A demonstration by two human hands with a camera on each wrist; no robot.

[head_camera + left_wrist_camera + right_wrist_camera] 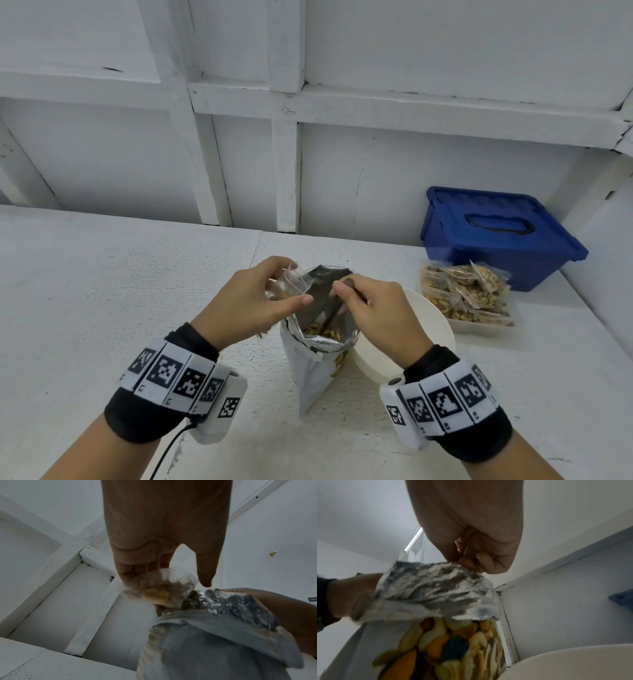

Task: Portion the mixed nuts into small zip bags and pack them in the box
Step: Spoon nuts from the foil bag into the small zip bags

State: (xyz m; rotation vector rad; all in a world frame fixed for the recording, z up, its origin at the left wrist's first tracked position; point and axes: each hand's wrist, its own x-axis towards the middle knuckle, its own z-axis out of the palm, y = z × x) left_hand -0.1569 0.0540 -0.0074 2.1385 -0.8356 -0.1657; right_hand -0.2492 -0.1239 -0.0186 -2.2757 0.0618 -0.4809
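Note:
A tall foil pouch of mixed nuts stands open at the table's middle, nuts showing inside. My left hand holds a small clear zip bag by its mouth just above the pouch's left rim; a few nuts lie in the zip bag. My right hand pinches a thin dark utensil whose lower end dips into the pouch. In the right wrist view the right hand's fingers are curled above the foil rim. The blue box sits lidded at the back right.
A heap of filled zip bags lies on a shallow tray in front of the blue box. A white bowl stands just right of the pouch, under my right wrist. White wall framing runs behind the table.

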